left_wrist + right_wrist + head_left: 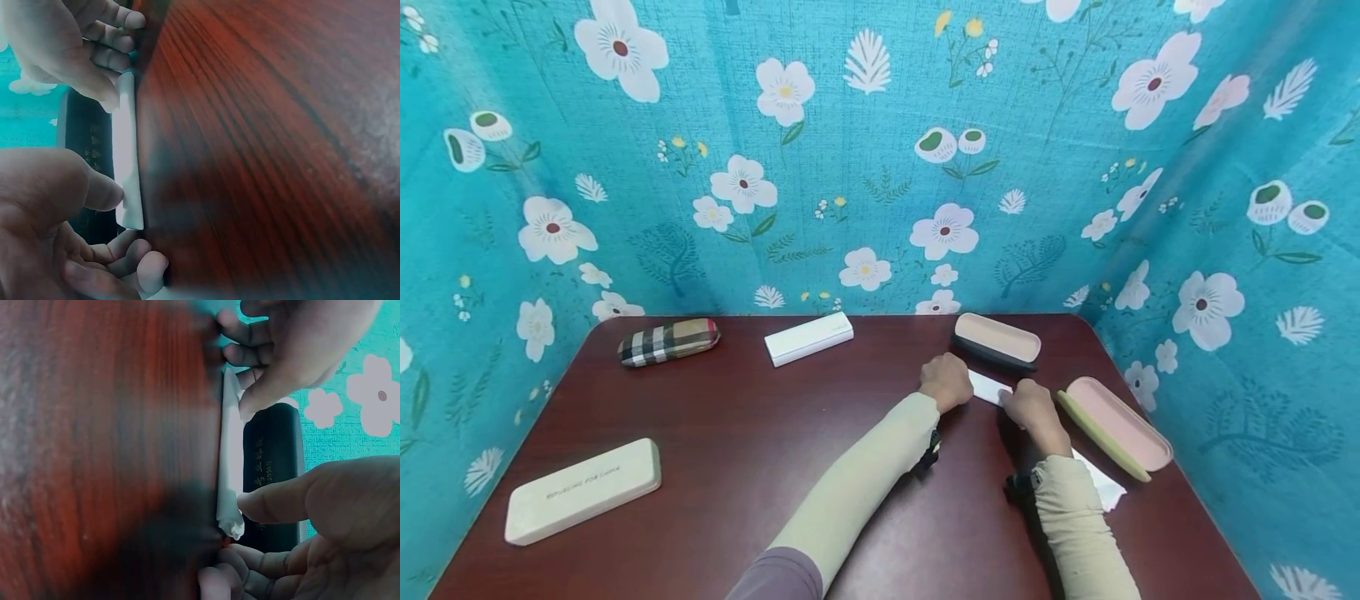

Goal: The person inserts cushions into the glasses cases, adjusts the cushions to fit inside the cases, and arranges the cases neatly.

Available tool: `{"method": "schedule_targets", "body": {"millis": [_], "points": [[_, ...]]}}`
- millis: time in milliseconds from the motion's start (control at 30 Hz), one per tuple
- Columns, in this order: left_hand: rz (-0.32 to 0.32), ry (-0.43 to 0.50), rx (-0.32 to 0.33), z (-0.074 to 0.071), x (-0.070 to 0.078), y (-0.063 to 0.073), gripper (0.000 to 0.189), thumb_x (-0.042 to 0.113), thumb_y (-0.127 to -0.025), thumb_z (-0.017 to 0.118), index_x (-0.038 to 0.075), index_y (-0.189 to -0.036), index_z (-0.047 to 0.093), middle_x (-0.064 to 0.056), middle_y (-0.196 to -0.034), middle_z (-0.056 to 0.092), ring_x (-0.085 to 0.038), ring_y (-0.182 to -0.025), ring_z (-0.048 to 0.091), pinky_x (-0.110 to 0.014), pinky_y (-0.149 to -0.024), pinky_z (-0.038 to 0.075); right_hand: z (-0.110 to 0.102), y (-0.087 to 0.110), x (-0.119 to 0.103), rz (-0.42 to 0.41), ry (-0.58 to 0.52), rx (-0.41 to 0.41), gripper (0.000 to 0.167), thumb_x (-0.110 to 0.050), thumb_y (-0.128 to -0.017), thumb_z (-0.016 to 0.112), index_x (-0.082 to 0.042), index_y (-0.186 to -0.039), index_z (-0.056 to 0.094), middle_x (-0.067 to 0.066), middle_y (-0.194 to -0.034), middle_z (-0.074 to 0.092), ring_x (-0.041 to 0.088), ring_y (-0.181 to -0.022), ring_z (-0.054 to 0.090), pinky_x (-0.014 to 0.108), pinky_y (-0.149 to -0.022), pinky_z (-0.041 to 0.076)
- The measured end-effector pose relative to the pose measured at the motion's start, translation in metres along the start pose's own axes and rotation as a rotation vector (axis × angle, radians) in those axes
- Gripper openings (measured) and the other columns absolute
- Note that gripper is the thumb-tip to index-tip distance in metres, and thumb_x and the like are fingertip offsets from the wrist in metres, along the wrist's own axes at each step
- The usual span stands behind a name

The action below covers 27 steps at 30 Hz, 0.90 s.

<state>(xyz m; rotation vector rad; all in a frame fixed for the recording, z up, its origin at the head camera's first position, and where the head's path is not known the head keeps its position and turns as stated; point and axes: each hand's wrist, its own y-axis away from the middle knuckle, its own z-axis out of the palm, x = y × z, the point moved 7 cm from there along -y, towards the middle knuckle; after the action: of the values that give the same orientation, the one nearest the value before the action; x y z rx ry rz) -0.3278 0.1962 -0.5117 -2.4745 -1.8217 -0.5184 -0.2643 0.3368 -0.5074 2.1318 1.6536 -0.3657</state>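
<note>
A folded white cloth (990, 387) stretches as a narrow strip between my two hands, just in front of an open black glasses case (997, 340) with a pale lining. My left hand (946, 382) pinches the strip's left end; in the left wrist view its thumb (103, 189) lies on the white face. The other end is pinched by my right hand (1032, 408), its thumb (275, 501) pressing the cloth in the right wrist view. Right of that hand lies an open yellow-green glasses case (1123, 425) with pink lining. A second white cloth (1101, 481) shows beside the right forearm.
At the back stand a plaid glasses case (670, 342) and a white case (809, 339). A long cream case (583, 492) with lettering lies at the left front. Flowered teal curtain (850, 167) walls the dark red table (737, 467) at the back and sides.
</note>
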Motion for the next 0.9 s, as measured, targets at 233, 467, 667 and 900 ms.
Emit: {"method": "schedule_targets", "body": {"millis": [233, 467, 667, 900], "points": [[0.026, -0.058, 0.013, 0.0043, 0.0021, -0.0003, 0.027, 0.030, -0.092, 0.066, 0.018, -0.068, 0.068, 0.001, -0.078, 0.067, -0.014, -0.068, 0.062, -0.035, -0.064, 0.057, 0.0032, -0.0018, 0.0016, -0.028, 0.023, 0.038, 0.032, -0.021, -0.096, 0.058, 0.002, -0.074, 0.059, 0.024, -0.082, 0.063, 0.038, -0.075, 0.061, 0.052, -0.072, 0.050], [0.028, -0.062, 0.042, 0.0012, -0.0007, 0.0028, 0.023, 0.029, -0.093, 0.065, 0.017, -0.073, 0.070, 0.000, -0.086, 0.070, -0.015, -0.077, 0.066, -0.036, -0.069, 0.058, 0.0061, -0.0034, 0.0032, -0.013, 0.026, 0.044, 0.037, -0.025, -0.097, 0.059, 0.007, -0.080, 0.063, 0.030, -0.092, 0.064, 0.045, -0.086, 0.063, 0.056, -0.079, 0.050], [0.019, -0.008, 0.022, 0.0010, -0.0030, 0.0013, 0.025, 0.031, -0.097, 0.061, 0.016, -0.079, 0.071, 0.001, -0.084, 0.069, -0.015, -0.074, 0.063, -0.036, -0.070, 0.058, 0.0057, -0.0027, 0.0025, -0.021, 0.020, 0.050, 0.041, -0.027, -0.099, 0.056, 0.010, -0.083, 0.063, 0.036, -0.099, 0.064, 0.052, -0.095, 0.064, 0.059, -0.084, 0.050], [0.011, 0.004, 0.038, -0.0003, -0.0018, 0.0021, 0.027, 0.030, -0.098, 0.061, 0.015, -0.076, 0.070, 0.000, -0.080, 0.067, -0.015, -0.069, 0.061, -0.036, -0.067, 0.057, 0.0056, 0.0020, 0.0003, -0.005, 0.007, 0.095, 0.041, -0.024, -0.098, 0.058, 0.017, -0.095, 0.062, 0.041, -0.102, 0.062, 0.058, -0.100, 0.062, 0.062, -0.088, 0.049]]}}
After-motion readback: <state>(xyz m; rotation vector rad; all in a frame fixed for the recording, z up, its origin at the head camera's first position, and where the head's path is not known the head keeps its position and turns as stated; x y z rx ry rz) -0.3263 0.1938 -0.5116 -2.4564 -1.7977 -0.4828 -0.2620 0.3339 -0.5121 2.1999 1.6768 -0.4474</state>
